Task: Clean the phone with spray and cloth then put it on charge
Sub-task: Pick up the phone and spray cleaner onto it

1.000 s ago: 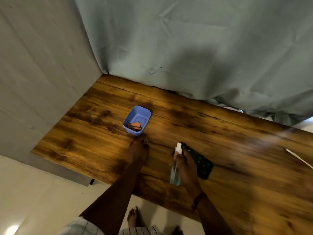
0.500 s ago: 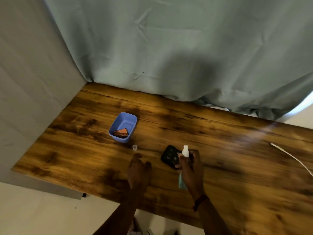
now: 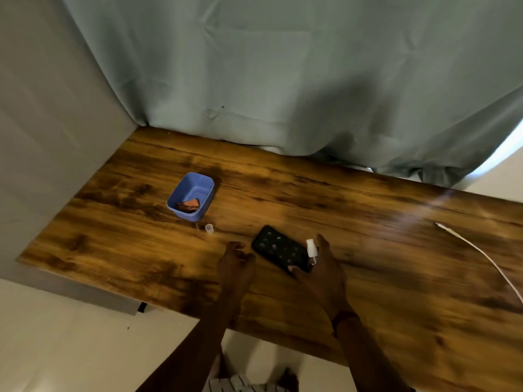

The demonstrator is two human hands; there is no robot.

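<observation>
A black phone (image 3: 278, 248) with a dotted case lies flat on the wooden table (image 3: 368, 222). My right hand (image 3: 322, 271) grips a small clear spray bottle (image 3: 311, 248), its white nozzle sticking up over the phone's right end; the hand hides the bottle's body. My left hand (image 3: 236, 263) hovers just left of the phone, fingers loosely curled, holding nothing. The bottle's small clear cap (image 3: 209, 228) stands on the table. An orange-brown cloth (image 3: 188, 205) lies in a blue tub (image 3: 181, 193). A white charging cable (image 3: 481, 253) runs along the table's right side.
A grey-green curtain (image 3: 283, 80) hangs along the table's back edge and a grey wall (image 3: 51, 137) closes the left side. The table's near edge runs just under my forearms, with pale floor below.
My left hand has let go of the cap near the tub and drawn back beside the phone. My right hand with the spray bottle has shifted to the phone's right end.
</observation>
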